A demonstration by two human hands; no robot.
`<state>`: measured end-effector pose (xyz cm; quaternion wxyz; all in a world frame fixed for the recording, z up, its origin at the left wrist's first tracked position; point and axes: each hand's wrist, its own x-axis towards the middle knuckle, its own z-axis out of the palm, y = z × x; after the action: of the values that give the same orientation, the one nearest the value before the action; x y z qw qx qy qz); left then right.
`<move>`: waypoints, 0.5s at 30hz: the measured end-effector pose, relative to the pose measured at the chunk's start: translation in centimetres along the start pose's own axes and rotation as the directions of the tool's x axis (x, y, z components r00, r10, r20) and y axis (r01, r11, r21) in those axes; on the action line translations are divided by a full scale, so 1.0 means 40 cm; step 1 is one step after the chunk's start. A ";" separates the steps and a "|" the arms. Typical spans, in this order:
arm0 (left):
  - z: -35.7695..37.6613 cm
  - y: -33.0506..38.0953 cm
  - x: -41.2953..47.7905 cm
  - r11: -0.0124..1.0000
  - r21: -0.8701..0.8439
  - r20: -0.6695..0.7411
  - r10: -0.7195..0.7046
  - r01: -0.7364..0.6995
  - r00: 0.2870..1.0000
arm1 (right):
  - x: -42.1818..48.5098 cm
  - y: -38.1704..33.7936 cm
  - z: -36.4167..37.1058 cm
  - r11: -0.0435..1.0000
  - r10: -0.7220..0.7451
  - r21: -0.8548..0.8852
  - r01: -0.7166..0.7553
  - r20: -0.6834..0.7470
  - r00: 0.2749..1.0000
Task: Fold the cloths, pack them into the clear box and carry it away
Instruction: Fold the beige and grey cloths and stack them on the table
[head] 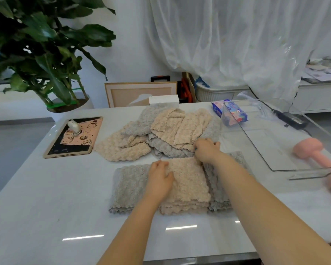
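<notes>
While my left hand (pixel 159 180) is pressing flat, fingers spread, on the folded beige cloth (pixel 187 184), my right hand (pixel 205 150) is pinching its far corner.

Bare tabletop (pixel 46 197) at lower left, cloth pile (pixel 161 131) blocking centre, clear box (pixel 275 142) walling right, tablet (pixel 73 137) at left

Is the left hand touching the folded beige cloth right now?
Touching. The head view shows the left hand lying flat on the folded beige cloth, fingers pressed into its pile, no gap.
</notes>
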<state>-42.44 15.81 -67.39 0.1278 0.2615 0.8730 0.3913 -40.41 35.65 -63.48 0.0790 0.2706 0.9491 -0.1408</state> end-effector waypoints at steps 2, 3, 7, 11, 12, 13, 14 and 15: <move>-0.027 0.011 0.018 1.000 0.017 -0.008 0.000 0.001 1.000 | -0.007 -0.007 -0.027 0.998 -0.029 0.059 0.031 -0.037 0.999; -0.038 0.016 0.025 1.000 0.029 -0.006 -0.007 0.007 1.000 | -0.009 -0.011 -0.036 0.997 -0.047 0.066 0.050 -0.045 0.998; -0.060 0.025 0.029 0.988 0.157 0.097 -0.028 0.013 0.995 | 0.002 -0.025 -0.019 0.989 -0.131 -0.050 0.139 0.144 0.981; -0.049 0.032 -0.013 0.960 0.241 0.295 0.065 -0.140 0.953 | 0.030 -0.041 0.030 0.984 -0.098 -0.130 0.124 0.188 0.977; -0.051 0.027 -0.022 0.951 0.255 0.325 0.085 -0.174 0.942 | 0.035 -0.050 0.028 0.991 -0.083 -0.096 0.098 0.146 0.986; -0.046 0.024 -0.028 0.949 0.256 0.342 0.090 -0.185 0.935 | 0.035 -0.049 0.025 0.997 -0.064 -0.045 0.069 0.094 0.994; -0.046 0.020 -0.024 0.955 0.246 0.338 0.077 -0.167 0.938 | 0.036 -0.048 0.016 0.998 -0.060 0.022 0.059 0.037 0.998; -0.046 0.017 -0.019 0.965 0.227 0.321 0.052 -0.130 0.946 | 0.037 -0.042 0.009 0.994 -0.055 0.099 0.055 -0.009 0.998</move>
<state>-42.34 14.63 -65.64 0.2125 0.3741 0.8703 0.2397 -42.53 34.88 -63.79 0.0588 0.2483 0.9482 -0.1892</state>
